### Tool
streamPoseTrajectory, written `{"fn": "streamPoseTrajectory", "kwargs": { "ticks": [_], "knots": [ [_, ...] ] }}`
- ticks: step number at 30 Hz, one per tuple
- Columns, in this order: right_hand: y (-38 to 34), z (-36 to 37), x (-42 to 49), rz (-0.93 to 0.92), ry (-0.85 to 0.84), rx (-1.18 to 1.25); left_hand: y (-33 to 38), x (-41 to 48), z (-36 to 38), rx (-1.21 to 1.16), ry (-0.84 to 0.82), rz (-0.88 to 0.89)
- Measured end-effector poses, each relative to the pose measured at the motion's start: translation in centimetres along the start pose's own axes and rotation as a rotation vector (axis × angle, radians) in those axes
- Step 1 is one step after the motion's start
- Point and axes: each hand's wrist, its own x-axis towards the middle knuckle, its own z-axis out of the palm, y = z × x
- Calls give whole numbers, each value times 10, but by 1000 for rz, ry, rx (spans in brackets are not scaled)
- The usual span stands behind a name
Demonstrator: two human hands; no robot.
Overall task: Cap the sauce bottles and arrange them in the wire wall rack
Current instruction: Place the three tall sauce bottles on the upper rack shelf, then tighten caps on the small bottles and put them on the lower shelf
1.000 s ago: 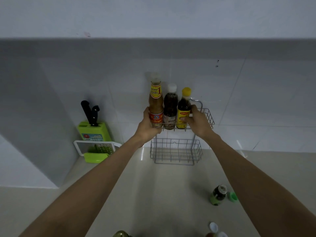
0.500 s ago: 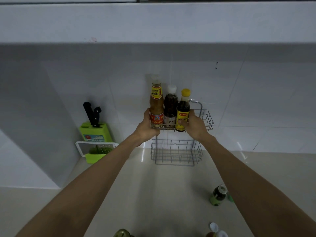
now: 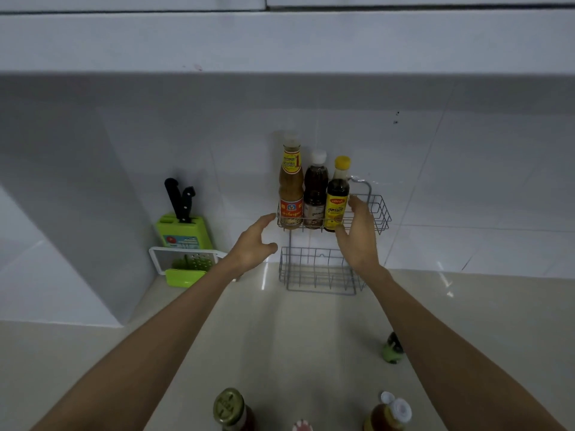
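Note:
A two-tier wire wall rack hangs on the tiled wall. Its upper tier holds three capped bottles in a row: a tall orange-brown sauce bottle, a dark bottle with a white cap and a dark bottle with a yellow cap and label. The lower tier holds nothing. My left hand hovers open just left of the rack, touching nothing. My right hand is open in front of the yellow-capped bottle, fingers spread, close to it but not gripping.
On the counter near me stand a green-capped bottle, an amber bottle with a flipped white cap, a red-white cap and a small green bottle behind my right arm. A green knife block and grater sit at the left.
Both hands have let go of the bottles in the upper tier and pulled back slightly toward me, fingers spreading. The view tilted, bringing the near counter bottles into sight.

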Motion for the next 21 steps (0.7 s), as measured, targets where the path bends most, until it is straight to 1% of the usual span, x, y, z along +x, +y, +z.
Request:
{"fn": "streamPoseTrajectory", "kwargs": {
  "ticks": [1,2,3,8,11,13,16,19,20,21],
  "knots": [
    [-3,-1,-10,-47,13,5,-4,-8,-1,-8,6,10],
    [-5,0,-19,-73,-16,8,-8,-17,-1,-35,8,13],
    [-8,-1,-28,-87,-84,-4,-13,-29,-1,-75,5,9],
    [-30,2,-80,-239,-595,-74,-58,-99,7,-284,-2,-103],
    [-51,9,-115,-305,-866,-110,-94,-149,14,-290,-52,-176],
    [-67,15,-137,-337,-1007,-128,-119,-183,19,-255,-110,-232],
    [-91,22,-163,-434,-1124,-198,-147,-219,29,-169,-191,-270],
    [-110,25,-181,-593,-1162,-259,-157,-244,51,-117,-262,-277],
    [-114,27,-185,-641,-1162,-276,-158,-248,61,-118,-239,-288],
    [-116,29,-187,-681,-1164,-294,-156,-251,71,-124,-180,-297]
  ]
}}
